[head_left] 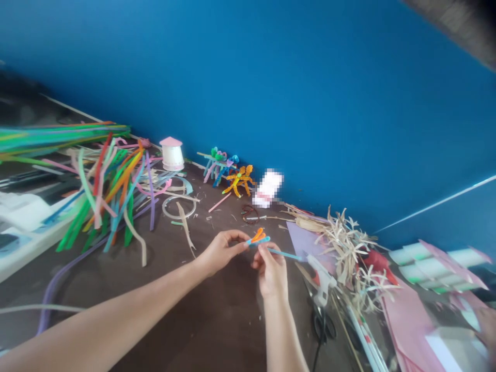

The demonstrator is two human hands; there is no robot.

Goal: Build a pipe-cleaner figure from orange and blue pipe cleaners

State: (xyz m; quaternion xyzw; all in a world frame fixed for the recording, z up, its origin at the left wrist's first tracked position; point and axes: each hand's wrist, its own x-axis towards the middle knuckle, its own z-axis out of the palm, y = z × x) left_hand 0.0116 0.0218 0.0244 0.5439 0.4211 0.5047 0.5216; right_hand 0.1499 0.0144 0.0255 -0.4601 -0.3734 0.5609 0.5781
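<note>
Over the middle of the dark table, my left hand [220, 253] pinches one end of a small piece made of bent orange pipe cleaner [258, 236] and blue. Close beside it, my right hand [272, 271] is closed on the light blue pipe cleaner [287, 253], whose free length sticks out to the right. Blue wraps against the orange loops between my fingertips; how they are joined is too small to tell. Just right of my right hand lies a white glue gun [321, 279]. A brown bead bracelet [250, 214] rests beyond my hands.
Many coloured pipe cleaners [116, 191] spread over the left, near a small white house with a pink roof [172, 155]. Pipe cleaner figures [240, 181] stand by the blue wall [248, 77]. Dried strips [344, 243], black scissors [324, 325] and pink sheets [411, 320] lie right.
</note>
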